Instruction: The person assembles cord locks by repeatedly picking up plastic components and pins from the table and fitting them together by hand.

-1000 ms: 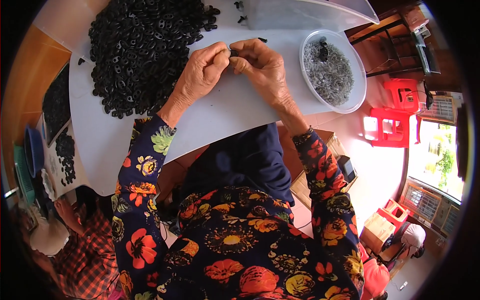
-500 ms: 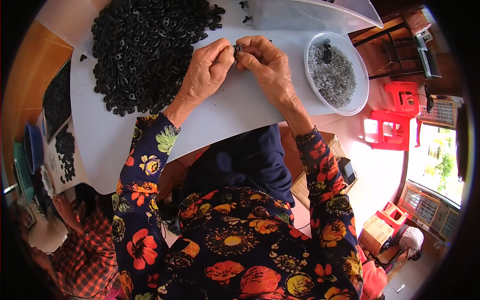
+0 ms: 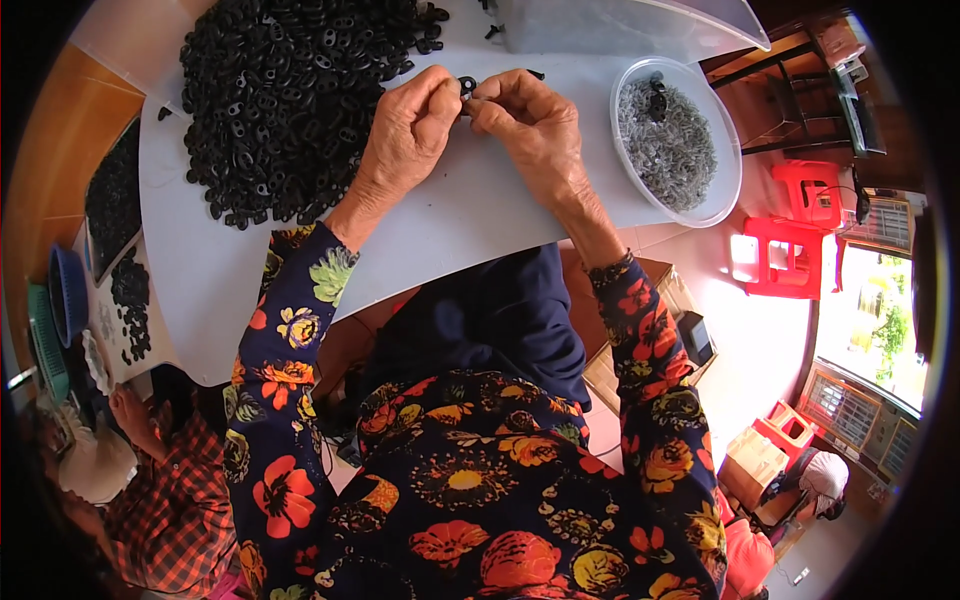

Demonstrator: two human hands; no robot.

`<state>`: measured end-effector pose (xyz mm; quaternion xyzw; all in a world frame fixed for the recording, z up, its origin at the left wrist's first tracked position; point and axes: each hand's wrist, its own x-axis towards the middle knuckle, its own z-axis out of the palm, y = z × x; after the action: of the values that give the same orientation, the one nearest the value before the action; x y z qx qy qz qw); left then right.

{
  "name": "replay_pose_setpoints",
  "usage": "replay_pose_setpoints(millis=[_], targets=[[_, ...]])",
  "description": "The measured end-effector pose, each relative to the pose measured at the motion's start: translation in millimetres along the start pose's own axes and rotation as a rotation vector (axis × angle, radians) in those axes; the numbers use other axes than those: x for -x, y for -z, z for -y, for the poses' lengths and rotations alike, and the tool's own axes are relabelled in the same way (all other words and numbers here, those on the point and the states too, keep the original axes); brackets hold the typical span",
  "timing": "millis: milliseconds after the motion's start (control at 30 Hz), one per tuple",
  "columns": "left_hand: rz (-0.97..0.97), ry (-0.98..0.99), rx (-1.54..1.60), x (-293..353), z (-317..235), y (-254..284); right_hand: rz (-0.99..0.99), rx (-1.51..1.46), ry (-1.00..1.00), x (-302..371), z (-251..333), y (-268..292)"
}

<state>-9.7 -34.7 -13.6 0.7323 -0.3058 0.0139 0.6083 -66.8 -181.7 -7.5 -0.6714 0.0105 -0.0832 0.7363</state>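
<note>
Between my two hands, above the table, is a small black oval piece with holes (image 3: 467,86). My left hand (image 3: 408,130) pinches it from the left with thumb and forefinger. From the right, the closed fingertips of my right hand (image 3: 537,125) meet at the same piece, and whatever else they hold is too small to make out. A large heap of like black two-hole pieces (image 3: 280,100) lies left of my left hand. Right of my right hand stands a round clear tub (image 3: 728,165) with many tiny silvery, spring-like bits (image 3: 665,150) and a black piece on top.
A translucent plastic bin (image 3: 620,28) stands at the table's far edge. The white table (image 3: 450,215) curves toward my lap. A co-worker in a checked shirt (image 3: 185,520) sits at lower left, beside blue and green baskets (image 3: 68,295). Red stools (image 3: 785,258) stand at right.
My hands have shifted slightly farther away from me, and the black piece now shows more plainly between my fingertips. The heap and the tub stay in place.
</note>
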Motion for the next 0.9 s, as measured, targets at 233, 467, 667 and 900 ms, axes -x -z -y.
replay_pose_setpoints(millis=[233,467,667,900], targets=[[-0.021,0.055,0.057,-2,-2,2,0.002,-0.063,0.041,1,-1,-2],[0.022,0.114,0.062,-3,-5,5,0.004,-0.105,0.05,1,-1,0],[0.024,0.154,0.081,-4,-4,6,-0.033,-0.117,0.057,2,1,-2],[-0.013,0.182,0.118,-4,1,4,-0.015,-0.227,-0.068,2,1,12]])
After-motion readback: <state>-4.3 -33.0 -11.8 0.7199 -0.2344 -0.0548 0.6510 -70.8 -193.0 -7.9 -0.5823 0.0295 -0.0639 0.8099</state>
